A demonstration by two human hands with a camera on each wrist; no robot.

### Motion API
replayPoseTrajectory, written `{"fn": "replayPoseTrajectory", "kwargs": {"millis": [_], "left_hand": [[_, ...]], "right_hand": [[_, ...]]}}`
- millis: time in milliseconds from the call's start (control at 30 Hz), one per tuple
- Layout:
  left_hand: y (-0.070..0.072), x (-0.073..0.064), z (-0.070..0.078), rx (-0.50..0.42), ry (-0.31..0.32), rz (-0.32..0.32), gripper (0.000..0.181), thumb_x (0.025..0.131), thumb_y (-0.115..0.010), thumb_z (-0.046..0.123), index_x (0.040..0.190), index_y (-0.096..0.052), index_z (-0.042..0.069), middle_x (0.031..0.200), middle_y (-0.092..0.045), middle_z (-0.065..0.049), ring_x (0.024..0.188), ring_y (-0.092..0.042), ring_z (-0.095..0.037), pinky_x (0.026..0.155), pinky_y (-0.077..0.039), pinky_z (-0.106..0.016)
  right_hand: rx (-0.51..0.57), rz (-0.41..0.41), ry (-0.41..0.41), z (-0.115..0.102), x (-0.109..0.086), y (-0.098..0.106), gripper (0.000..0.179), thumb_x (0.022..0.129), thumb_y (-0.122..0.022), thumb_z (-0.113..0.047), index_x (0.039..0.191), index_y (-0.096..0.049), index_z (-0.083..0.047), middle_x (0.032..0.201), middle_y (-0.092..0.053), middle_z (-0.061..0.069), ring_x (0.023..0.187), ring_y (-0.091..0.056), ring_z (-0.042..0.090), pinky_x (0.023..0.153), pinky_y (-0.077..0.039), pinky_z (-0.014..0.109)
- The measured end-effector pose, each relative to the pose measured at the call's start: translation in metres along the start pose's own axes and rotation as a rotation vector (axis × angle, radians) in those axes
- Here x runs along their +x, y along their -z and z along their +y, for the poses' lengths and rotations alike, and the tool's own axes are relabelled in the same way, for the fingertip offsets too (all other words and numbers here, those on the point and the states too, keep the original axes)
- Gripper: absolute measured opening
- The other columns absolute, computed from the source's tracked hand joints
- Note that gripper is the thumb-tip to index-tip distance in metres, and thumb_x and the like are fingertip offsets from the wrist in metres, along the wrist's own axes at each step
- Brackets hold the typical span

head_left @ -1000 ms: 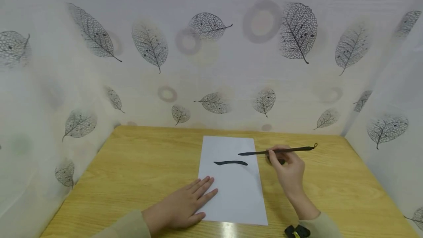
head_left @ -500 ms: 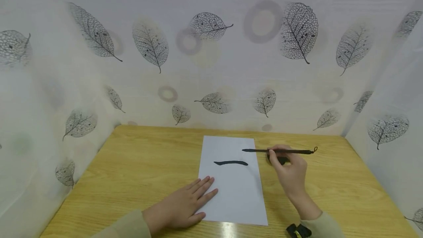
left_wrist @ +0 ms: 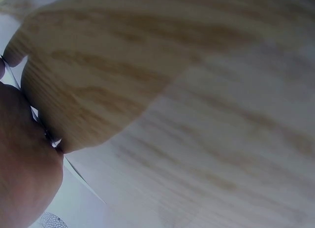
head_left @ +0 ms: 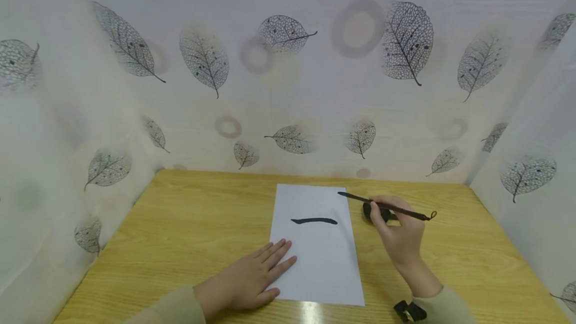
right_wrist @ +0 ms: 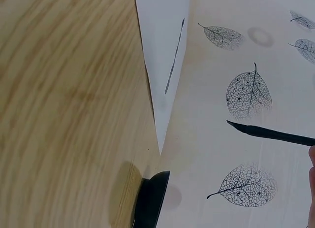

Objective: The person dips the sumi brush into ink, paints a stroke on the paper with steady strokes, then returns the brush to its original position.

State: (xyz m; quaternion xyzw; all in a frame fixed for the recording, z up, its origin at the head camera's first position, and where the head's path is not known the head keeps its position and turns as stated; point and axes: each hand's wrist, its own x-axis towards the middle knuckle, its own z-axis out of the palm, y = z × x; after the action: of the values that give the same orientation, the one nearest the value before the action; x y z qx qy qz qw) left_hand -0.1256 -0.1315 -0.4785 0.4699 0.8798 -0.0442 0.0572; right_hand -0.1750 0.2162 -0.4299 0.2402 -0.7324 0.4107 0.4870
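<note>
My left hand (head_left: 252, 279) lies flat with its fingers spread over the left edge of a white paper sheet (head_left: 317, 269). One thick black horizontal stroke (head_left: 314, 221) marks the sheet's upper half. Between thumb and fingers, my right hand (head_left: 401, 236) pinches a dark calligraphy brush (head_left: 362, 199), tilted with its tip toward the sheet's upper right corner. In the right wrist view the tip of the brush (right_wrist: 270, 133) is raised well off the table. A small black dish (head_left: 368, 212) sits right of the paper, partly hidden behind the right hand.
The wood-grain table (head_left: 202, 214) is bounded at the back and sides by pale leaf-printed sheeting (head_left: 306, 94). A black device with a yellow part (head_left: 409, 311) sits at the right wrist, by the sleeve. The dish's dark wall (right_wrist: 150, 201) also shows in the right wrist view.
The right hand has shifted slightly right, and the brush has swung so its tip points up toward the paper's far right corner. More of the black dish shows. The left hand stays still.
</note>
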Motion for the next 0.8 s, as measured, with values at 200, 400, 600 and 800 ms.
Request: {"fn": "replayPoseTrajectory", "kwargs": {"millis": [200, 400, 600, 800], "left_hand": [[-0.001, 0.000, -0.001, -0.014, 0.002, -0.008, 0.069, 0.114, -0.024, 0.054, 0.172, -0.018, 0.018, 0.180, -0.013, -0.011, 0.167, -0.018, -0.026, 0.133, -0.028, -0.041], [0.001, 0.000, -0.001, -0.026, 0.002, -0.011, 0.068, 0.114, -0.026, 0.054, 0.172, -0.019, 0.018, 0.180, -0.013, -0.011, 0.167, -0.018, -0.026, 0.133, -0.028, -0.042], [0.001, 0.000, -0.001, -0.016, -0.001, -0.014, 0.069, 0.114, -0.025, 0.054, 0.172, -0.019, 0.018, 0.180, -0.014, -0.011, 0.167, -0.018, -0.026, 0.133, -0.028, -0.042], [0.003, 0.000, 0.000, -0.010, 0.000, -0.012, 0.069, 0.114, -0.025, 0.054, 0.172, -0.019, 0.017, 0.180, -0.014, -0.012, 0.167, -0.018, -0.026, 0.133, -0.028, -0.041]], "right_hand": [[-0.038, 0.040, 0.119, 0.005, 0.003, 0.000, 0.028, 0.097, -0.069, -0.015, 0.086, -0.076, 0.010, 0.081, -0.076, 0.023, 0.079, -0.073, 0.004, 0.082, -0.053, 0.002], [-0.149, 0.071, 0.227, 0.006, 0.008, 0.001, 0.038, 0.101, -0.066, -0.023, 0.079, -0.076, 0.006, 0.076, -0.077, 0.018, 0.058, -0.069, 0.029, 0.076, -0.055, 0.006], [-0.185, 0.120, 0.350, 0.006, 0.012, 0.004, 0.039, 0.101, -0.069, -0.021, 0.074, -0.076, 0.006, 0.073, -0.076, 0.018, 0.051, -0.066, 0.034, 0.053, -0.054, 0.032], [-0.204, 0.138, 0.458, 0.008, 0.017, 0.008, 0.036, 0.100, -0.069, -0.018, 0.074, -0.076, 0.006, 0.072, -0.076, 0.019, 0.050, -0.065, 0.035, 0.048, -0.050, 0.043]]}}
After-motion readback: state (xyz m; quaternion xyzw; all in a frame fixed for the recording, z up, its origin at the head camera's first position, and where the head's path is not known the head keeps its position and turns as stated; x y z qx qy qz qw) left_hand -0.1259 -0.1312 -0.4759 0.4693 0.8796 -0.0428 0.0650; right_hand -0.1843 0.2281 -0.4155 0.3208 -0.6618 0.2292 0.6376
